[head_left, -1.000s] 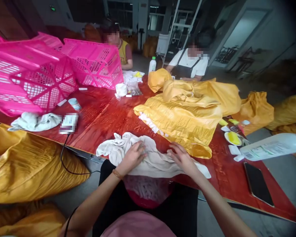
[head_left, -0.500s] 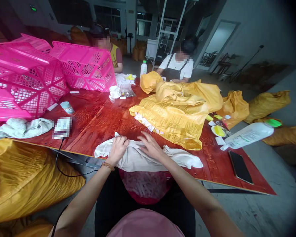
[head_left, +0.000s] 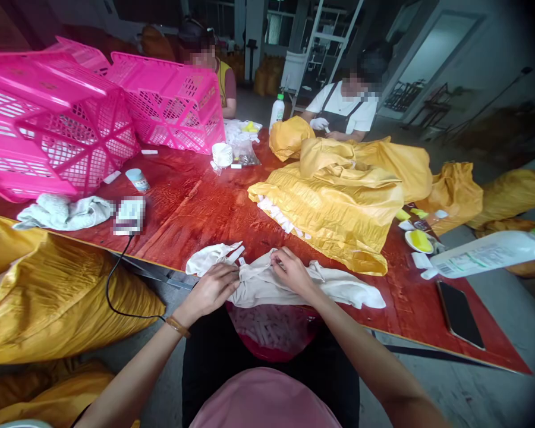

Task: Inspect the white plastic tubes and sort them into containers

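Note:
A crumpled off-white cloth (head_left: 339, 288) lies along the table's near edge, in front of my body. My left hand (head_left: 214, 288) rests at its left part, fingers stretched forward and thumb a little apart. Just beyond those fingertips are small white strips (head_left: 236, 254) beside a loose end of the cloth. Over the middle of the cloth my right hand (head_left: 293, 274) has its fingers curled in, pinching a fold; the fingertips are partly hidden. Below the edge, between my legs, a red-pink container (head_left: 271, 353) holds many white pieces (head_left: 271, 326).
A yellow woven sack (head_left: 330, 208) spills white pieces on the red table (head_left: 196, 208). Pink baskets (head_left: 169, 107) stand left. A bottle (head_left: 485, 254) and a phone (head_left: 460, 314) lie right. A black cable (head_left: 111, 291) hangs left. Two people sit opposite.
The view has shifted, moving the scene rightward. The cloth's left end is bunched differently, exposing white strips near my left fingers. My right fingers, spread before, have curled in on the cloth.

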